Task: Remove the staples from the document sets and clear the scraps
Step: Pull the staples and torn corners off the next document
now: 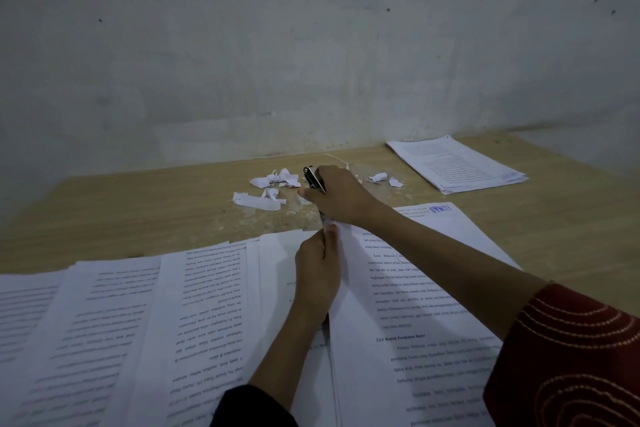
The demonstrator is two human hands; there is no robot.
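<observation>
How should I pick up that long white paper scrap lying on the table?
Pinch the long scrap across its narrow middle, coming down from above on its left side. It lies nearly flat on the table, so a side grab would probably just push it, and the right hand holding the staple remover crowds its right end.

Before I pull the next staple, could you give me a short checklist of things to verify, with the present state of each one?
1. Right hand grips the staple remover: ok.
2. Left hand pinches the top edge of the document: ok.
3. Staple remover set on the staple: cannot tell, the hands hide that corner.
4. Scraps cleared from the table: not ok, they lie just behind the hands.
5. Far stack of papers lies apart from the scraps: ok.
</observation>
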